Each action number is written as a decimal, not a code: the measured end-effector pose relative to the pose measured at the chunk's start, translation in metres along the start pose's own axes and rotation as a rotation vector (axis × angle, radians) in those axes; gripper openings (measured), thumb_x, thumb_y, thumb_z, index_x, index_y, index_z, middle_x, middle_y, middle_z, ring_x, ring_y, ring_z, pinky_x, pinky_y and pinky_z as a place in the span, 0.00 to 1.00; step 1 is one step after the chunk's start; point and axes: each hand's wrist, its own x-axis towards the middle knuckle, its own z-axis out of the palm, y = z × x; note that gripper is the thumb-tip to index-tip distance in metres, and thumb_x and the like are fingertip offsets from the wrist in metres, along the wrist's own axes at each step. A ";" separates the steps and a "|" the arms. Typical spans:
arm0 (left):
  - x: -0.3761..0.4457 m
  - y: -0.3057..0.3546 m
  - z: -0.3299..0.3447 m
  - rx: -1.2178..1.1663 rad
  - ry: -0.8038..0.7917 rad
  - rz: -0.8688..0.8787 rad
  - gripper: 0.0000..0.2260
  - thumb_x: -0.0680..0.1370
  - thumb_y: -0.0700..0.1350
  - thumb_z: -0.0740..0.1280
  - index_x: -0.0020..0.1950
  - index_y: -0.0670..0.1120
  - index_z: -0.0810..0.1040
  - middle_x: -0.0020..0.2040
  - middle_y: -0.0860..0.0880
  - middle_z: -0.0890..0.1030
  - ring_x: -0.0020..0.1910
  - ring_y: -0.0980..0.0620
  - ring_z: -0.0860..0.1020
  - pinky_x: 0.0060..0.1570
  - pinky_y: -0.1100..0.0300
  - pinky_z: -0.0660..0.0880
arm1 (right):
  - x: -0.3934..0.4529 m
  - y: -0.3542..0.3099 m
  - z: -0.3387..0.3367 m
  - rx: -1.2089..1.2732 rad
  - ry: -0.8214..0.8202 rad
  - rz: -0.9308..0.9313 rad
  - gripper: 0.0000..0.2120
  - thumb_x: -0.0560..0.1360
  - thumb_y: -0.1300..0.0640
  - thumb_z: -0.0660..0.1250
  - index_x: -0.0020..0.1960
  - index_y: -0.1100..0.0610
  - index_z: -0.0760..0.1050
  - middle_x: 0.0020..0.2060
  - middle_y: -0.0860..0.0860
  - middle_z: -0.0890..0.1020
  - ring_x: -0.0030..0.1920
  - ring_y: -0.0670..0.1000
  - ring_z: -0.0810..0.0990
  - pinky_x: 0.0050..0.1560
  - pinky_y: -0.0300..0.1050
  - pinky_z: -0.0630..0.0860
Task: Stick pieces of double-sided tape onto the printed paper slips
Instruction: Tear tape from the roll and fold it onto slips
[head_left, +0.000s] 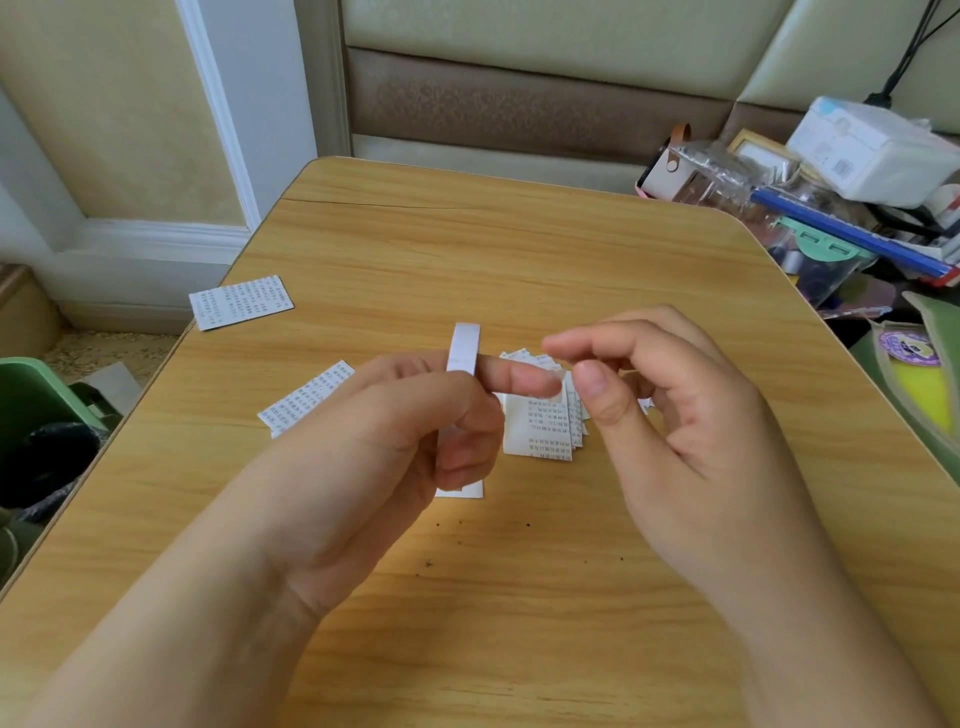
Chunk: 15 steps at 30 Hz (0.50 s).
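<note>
Left hand (415, 415) raised above desk (519, 249), fingers curled round white tape strip (464, 347), strip end standing upright past index finger. Right hand (675, 415) just beside it, fingers loosely curled, thumb and forefinger near strip; whether they grip anything, cannot tell. Heap of printed slips (545, 426) on desk under hands. Second pile (306, 395) left of it, single slip (241, 302) at far-left edge.

table (519, 249): light wood grain, a thin crack near its far edge
bin (36, 395): green, left of the table, dark liner
clutter (831, 208): heaped to the right; a white box, a blue bar, clear packets
cushion (519, 109): brown and cream, perhaps a headboard
cables (904, 52): black, top right
</note>
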 end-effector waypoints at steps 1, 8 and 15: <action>0.000 0.000 0.000 0.023 -0.004 0.004 0.13 0.59 0.43 0.65 0.40 0.43 0.84 0.25 0.52 0.64 0.24 0.55 0.62 0.25 0.67 0.63 | 0.000 0.000 -0.001 -0.010 -0.012 -0.011 0.07 0.79 0.57 0.62 0.51 0.52 0.79 0.47 0.42 0.78 0.47 0.43 0.77 0.46 0.31 0.69; -0.001 0.002 0.004 0.082 0.029 -0.026 0.12 0.64 0.38 0.62 0.39 0.43 0.85 0.24 0.53 0.65 0.24 0.55 0.61 0.24 0.67 0.61 | -0.002 -0.001 -0.003 -0.023 -0.050 -0.026 0.04 0.77 0.57 0.64 0.46 0.54 0.78 0.42 0.39 0.77 0.43 0.39 0.75 0.46 0.28 0.68; 0.000 0.002 0.004 0.094 0.053 -0.044 0.12 0.63 0.38 0.62 0.39 0.42 0.84 0.24 0.51 0.64 0.24 0.55 0.61 0.24 0.67 0.61 | -0.002 0.001 -0.002 -0.015 -0.059 -0.007 0.03 0.75 0.54 0.66 0.45 0.52 0.78 0.42 0.40 0.77 0.44 0.43 0.76 0.46 0.29 0.67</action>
